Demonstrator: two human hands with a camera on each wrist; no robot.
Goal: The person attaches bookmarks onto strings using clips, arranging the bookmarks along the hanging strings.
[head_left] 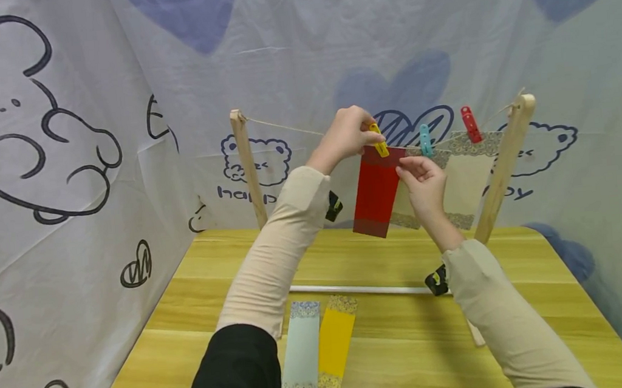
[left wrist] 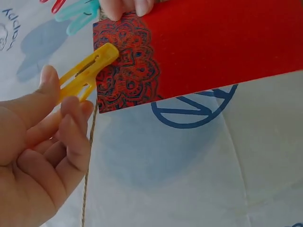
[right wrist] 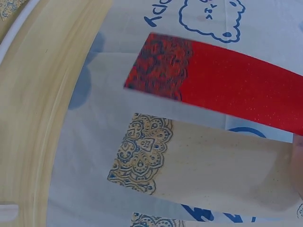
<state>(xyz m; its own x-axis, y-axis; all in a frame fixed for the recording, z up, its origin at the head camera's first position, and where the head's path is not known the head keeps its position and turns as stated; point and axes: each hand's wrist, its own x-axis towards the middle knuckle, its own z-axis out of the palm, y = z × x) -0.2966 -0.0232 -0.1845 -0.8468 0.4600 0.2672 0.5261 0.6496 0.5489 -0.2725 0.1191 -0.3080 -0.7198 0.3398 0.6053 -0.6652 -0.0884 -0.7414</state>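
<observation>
A red paper strip [head_left: 375, 192] with patterned ends hangs at the string [head_left: 283, 125] between two wooden posts. My left hand [head_left: 346, 135] pinches the handles of a yellow clothespin [head_left: 379, 141]. In the left wrist view the yellow clip's tip [left wrist: 108, 53] lies over the strip's patterned top end. On the other side, my right hand [head_left: 426, 183] holds the strip's right edge near the top between thumb and fingers. Just right of it, cream strips [head_left: 469, 178] with lace-like borders hang beside a light blue clothespin [head_left: 425, 141] and a red clothespin [head_left: 471, 125].
A pale blue strip [head_left: 303, 353] and a yellow strip [head_left: 336, 343] lie on the wooden table [head_left: 410, 344]. The left post [head_left: 248, 168] and right post [head_left: 501, 170] hold up the string, with a white rod [head_left: 362, 288] low between them. A printed cloth [head_left: 288, 43] hangs behind.
</observation>
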